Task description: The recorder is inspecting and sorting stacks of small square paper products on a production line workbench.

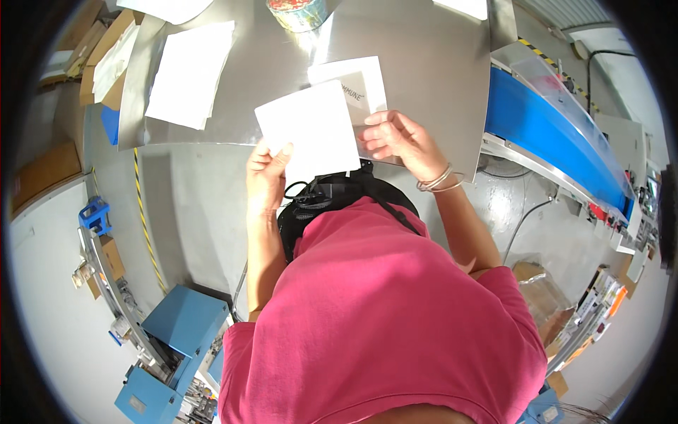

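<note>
left hand [268, 171]: pinching plain white square paper sheet [308, 131] | right hand [404, 143]: empty, fingers loosely curled, beside sheet | sheet: over shiny grey metal table [438, 78]'s near edge | care: pinch lightly, avoid creasing

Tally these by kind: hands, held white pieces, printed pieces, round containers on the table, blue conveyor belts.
Hands: 2 (left hand, right hand)
Held white piece: 1
Printed piece: 1
Round container: 1
Blue conveyor belt: 1
Total: 6
</note>
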`<action>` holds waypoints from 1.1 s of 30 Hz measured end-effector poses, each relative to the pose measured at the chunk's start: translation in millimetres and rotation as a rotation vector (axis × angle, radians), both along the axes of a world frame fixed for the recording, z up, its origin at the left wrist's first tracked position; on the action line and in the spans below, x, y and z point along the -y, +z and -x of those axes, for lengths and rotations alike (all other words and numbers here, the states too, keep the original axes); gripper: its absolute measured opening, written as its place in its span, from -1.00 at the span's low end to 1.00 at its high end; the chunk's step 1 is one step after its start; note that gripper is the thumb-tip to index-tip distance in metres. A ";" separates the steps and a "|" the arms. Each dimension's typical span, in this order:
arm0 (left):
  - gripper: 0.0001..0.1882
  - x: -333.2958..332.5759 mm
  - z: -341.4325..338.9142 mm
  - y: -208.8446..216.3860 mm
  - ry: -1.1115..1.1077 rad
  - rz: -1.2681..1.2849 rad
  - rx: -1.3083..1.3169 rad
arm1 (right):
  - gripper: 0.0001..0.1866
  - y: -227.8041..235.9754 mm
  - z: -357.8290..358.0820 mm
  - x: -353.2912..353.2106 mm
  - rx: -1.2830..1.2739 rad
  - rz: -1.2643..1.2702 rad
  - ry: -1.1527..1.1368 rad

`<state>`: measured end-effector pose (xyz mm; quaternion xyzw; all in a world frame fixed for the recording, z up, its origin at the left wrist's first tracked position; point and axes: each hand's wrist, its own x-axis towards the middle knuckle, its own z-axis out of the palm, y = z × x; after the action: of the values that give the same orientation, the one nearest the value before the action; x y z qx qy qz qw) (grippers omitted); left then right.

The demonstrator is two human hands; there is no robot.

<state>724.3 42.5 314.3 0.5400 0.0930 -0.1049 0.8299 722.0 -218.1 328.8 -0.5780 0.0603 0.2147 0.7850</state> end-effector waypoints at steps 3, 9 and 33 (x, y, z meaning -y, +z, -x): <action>-0.74 18.9 4.5 11.3 -0.041 -0.037 -0.018 | -0.68 0.2 2.0 -13.9 0.027 -0.011 -0.032; -0.76 27.0 5.2 27.4 -0.154 -0.253 0.005 | -0.70 -11.2 1.3 -21.8 0.213 0.037 -0.171; -0.83 30.6 13.0 67.4 0.109 -0.197 0.221 | -0.83 18.9 10.3 -21.4 0.395 0.099 -0.366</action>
<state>711.3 11.9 381.7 0.6211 0.0400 0.0099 0.7826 711.7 -196.7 347.7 -0.6257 0.0199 -0.0507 0.7782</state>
